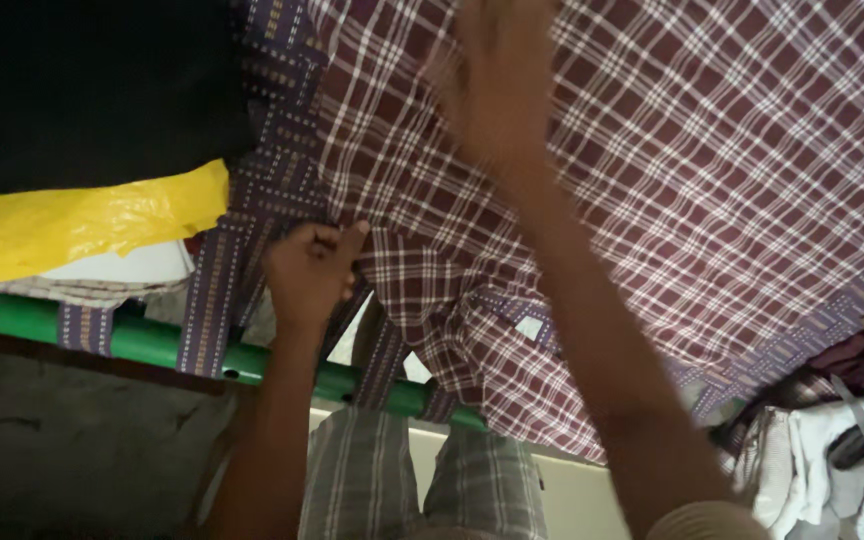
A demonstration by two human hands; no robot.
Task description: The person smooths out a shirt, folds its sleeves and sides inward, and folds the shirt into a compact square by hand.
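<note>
1. The maroon checked cloth (pixel 712 170) lies spread over a surface covered by a purple patterned sheet (pixel 282 150). Its near edge is bunched and folded just beside the left hand's grip, and the rest runs flat away from that grip, up and to the right.
2. The left hand (pixel 307 270) is clenched on the cloth's near edge, thumb pressed against the curled fingers, pinching the fabric where it meets the patterned sheet.
3. The right hand (pixel 497 85) is flat and open on the cloth, well beyond the left grip; it is blurred, so I cannot tell how firmly it presses, but it grasps nothing.
4. Judging from how things lie, most of the cloth looks smoothed out; the crumpled fold just right of the left grip, hanging over the green rail (pixel 152 342), remains uneven.
5. Both forearms reach up and away from the body, the left short and bent, the right stretched long across the cloth.
6. Left of the grip sit a yellow plastic bag (pixel 72 225) and a black fabric (pixel 92 90) above it. Far to the right of the grip lies a heap of clothes (pixel 842 440).
</note>
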